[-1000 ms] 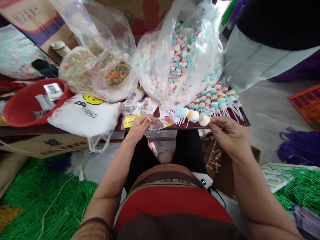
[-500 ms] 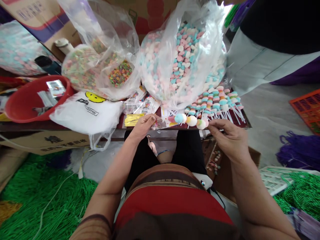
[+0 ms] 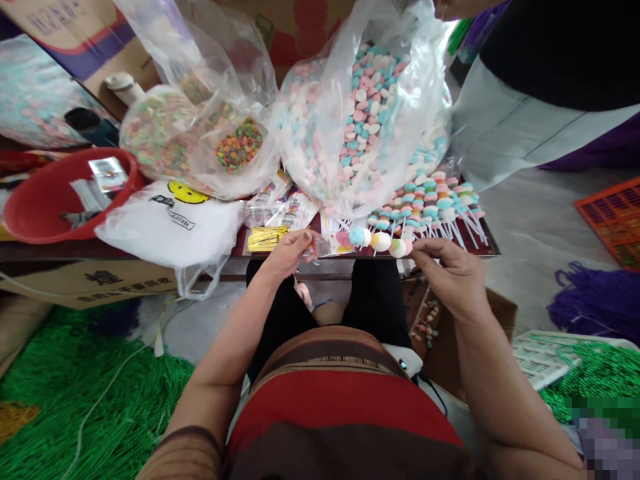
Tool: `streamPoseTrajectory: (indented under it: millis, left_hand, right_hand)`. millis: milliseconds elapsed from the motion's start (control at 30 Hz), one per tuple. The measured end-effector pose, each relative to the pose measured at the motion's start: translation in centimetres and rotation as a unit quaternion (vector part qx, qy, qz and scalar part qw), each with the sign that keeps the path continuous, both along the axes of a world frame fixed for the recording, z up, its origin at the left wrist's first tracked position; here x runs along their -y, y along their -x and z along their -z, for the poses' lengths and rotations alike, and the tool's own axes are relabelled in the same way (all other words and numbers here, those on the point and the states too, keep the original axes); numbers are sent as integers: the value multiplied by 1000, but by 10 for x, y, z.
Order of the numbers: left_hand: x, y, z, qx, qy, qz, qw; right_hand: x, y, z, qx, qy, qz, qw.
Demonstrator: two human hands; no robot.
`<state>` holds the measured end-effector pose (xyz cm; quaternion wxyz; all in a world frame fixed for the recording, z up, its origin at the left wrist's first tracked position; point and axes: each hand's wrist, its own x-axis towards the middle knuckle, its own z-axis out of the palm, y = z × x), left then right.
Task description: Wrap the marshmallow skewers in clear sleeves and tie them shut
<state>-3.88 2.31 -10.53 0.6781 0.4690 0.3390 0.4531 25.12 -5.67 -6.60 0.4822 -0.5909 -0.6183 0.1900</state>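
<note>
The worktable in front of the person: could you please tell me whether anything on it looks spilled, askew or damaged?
Nothing looks spilled or damaged on the table. Only the white smiley-face bag looks slightly askew, crumpled and drooping over the front edge; the candy sticks lie roughly side by side.

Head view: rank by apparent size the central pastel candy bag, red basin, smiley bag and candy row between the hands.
1. Central pastel candy bag
2. Red basin and smiley bag: too alike
3. Candy row

The right hand [image 3: 454, 275] has brought the candy skewer [image 3: 381, 241] nearer the left hand [image 3: 289, 253].
</note>
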Motion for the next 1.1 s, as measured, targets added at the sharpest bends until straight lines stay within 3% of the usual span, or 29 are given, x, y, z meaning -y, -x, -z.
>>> streamPoseTrajectory:
  millis: [367,633,767,900,1100]
  left_hand:
    - [-2,-5,3,-53,34,47,997]
    - [-1,-3,-17,-152,-8,97,984]
    - [1,-2,-35,-54,37,103,993]
    - [2,1,-49,50,61,162,984]
    - [5,-8,-49,78,8,135,988]
  right_hand:
    - [-4,-8,7,72,-16,-17,997]
    - [-6,-11,-5,173,-26,-57,983]
    - [-3,-2,-7,122,0,-70,990]
    - [1,12,-2,30,41,-47,998]
    - [2,31,4,-102,61,-17,993]
